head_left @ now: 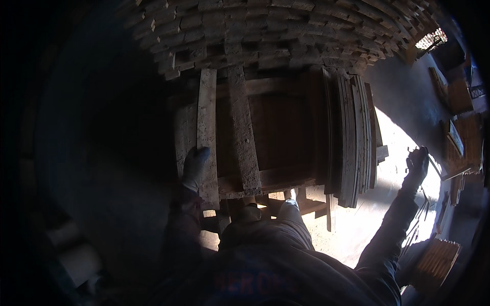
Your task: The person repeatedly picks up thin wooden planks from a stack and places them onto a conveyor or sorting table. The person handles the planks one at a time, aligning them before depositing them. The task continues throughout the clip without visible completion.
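Two slats lie across the left part of the dark wooden frame, left hand gripping the outer slat beside the inner slat, the frame's middle apparently uncovered so far, boards stacked along its right edge, right hand beyond, grip unclear.

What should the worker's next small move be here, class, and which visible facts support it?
Probably to bring the right hand across to the narrow board and steady it. Only the left hand has hold of that board, at its left edge, while the right is out to the side, against the sunlit floor. Whether it holds anything is too dark to tell.
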A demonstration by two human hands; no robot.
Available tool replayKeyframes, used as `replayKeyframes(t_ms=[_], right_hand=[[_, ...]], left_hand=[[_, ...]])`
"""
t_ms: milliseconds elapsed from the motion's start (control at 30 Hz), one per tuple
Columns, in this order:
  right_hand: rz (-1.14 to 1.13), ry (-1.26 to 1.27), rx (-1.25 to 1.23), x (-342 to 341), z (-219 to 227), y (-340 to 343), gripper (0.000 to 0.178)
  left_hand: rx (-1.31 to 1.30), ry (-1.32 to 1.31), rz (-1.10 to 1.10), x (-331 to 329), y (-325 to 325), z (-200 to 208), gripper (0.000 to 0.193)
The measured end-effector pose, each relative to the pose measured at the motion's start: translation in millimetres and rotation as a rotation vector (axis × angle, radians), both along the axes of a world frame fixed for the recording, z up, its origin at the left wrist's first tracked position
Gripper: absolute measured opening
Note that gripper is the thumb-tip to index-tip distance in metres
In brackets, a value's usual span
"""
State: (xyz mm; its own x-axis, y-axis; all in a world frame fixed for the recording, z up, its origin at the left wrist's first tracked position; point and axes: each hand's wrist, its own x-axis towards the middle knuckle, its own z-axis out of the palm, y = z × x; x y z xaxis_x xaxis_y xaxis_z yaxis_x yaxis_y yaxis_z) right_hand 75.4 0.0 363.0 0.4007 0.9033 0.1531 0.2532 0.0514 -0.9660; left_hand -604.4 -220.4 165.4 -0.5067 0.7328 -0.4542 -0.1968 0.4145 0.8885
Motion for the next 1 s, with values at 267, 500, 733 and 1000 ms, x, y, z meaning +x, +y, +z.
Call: replayKeyframes(t_ms=[267,500,733,1000], right_hand=[[0.802,-0.803,-0.701,-477,-183,-121,0.122],[0.947,0.557,-0.604,-402,-218,-77,0.072],[0.682,0.52,-0.711,-320,-279,-54,0.04],[0.729,-0.296,-0.342,-384,-201,-126,0.059]], left_hand=[[-0.192,0.587,-0.214,47,-22,-14,0.086],[0.162,0.508,-0.177,47,-18,-54,0.106],[0.046,-0.141,0.021,29,2,-63,0.074],[-0.17,0.26,-0.067,44,-15,-43,0.082]])
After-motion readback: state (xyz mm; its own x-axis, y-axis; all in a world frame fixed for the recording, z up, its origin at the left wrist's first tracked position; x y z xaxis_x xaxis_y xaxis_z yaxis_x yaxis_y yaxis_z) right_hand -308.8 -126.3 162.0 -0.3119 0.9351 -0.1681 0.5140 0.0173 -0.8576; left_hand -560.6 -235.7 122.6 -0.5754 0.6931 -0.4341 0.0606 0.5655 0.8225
